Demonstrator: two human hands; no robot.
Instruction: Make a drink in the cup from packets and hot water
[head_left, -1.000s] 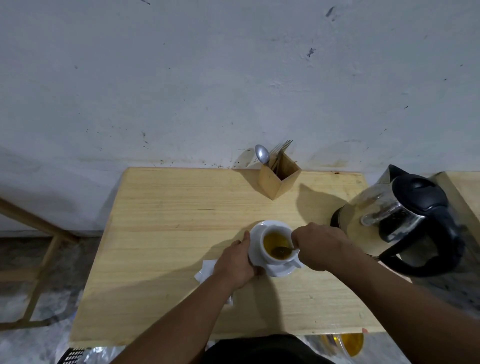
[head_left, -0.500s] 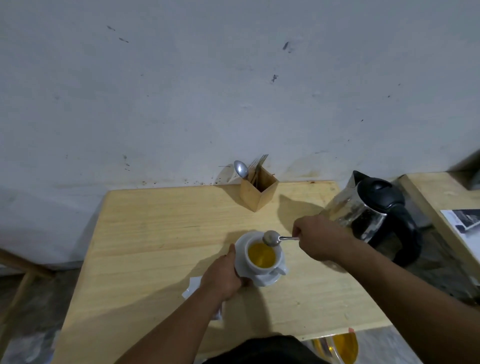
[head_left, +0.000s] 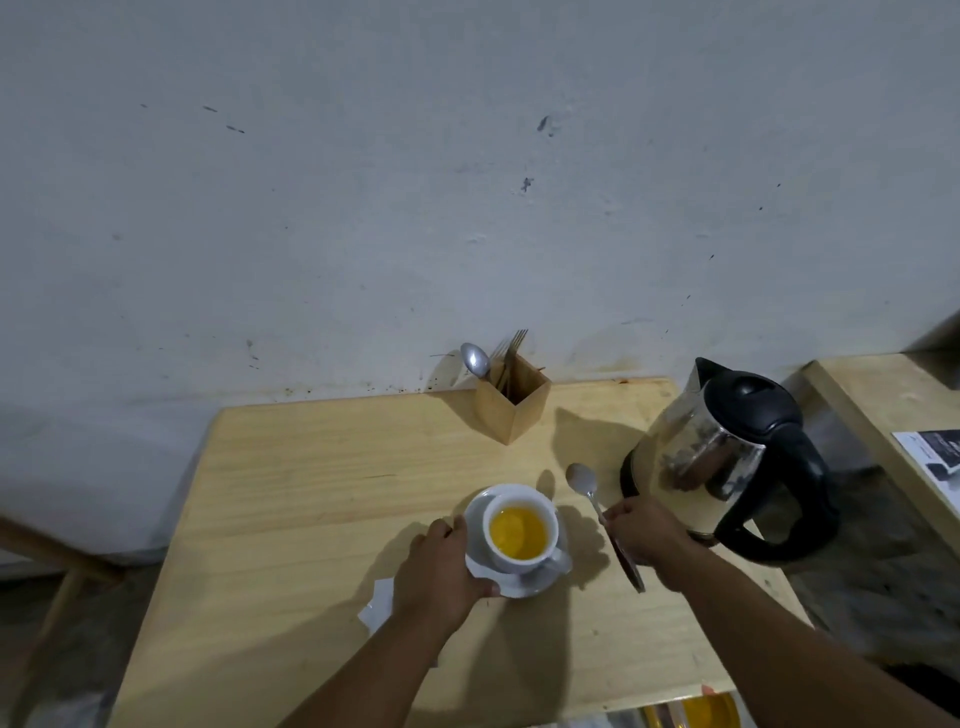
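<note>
A white cup (head_left: 521, 540) holding yellow-orange liquid stands on a white saucer (head_left: 477, 522) near the middle of the wooden table (head_left: 322, 493). My left hand (head_left: 441, 574) grips the saucer's left rim. My right hand (head_left: 647, 535) holds a metal spoon (head_left: 582, 480) by its handle, with the bowl lifted to the right of the cup, clear of it. A dark thin object (head_left: 628, 566) sticks out below my right hand. White torn packet paper (head_left: 378, 605) lies partly under my left wrist.
A steel electric kettle (head_left: 722, 457) with black lid and handle stands at the table's right edge, just behind my right hand. A wooden cutlery holder (head_left: 511, 405) with a spoon and forks sits at the back by the wall. A second table (head_left: 883, 400) stands at right.
My right hand lifted the spoon out of the cup and carried it to the right, away from the cup. My left hand stayed on the saucer.
</note>
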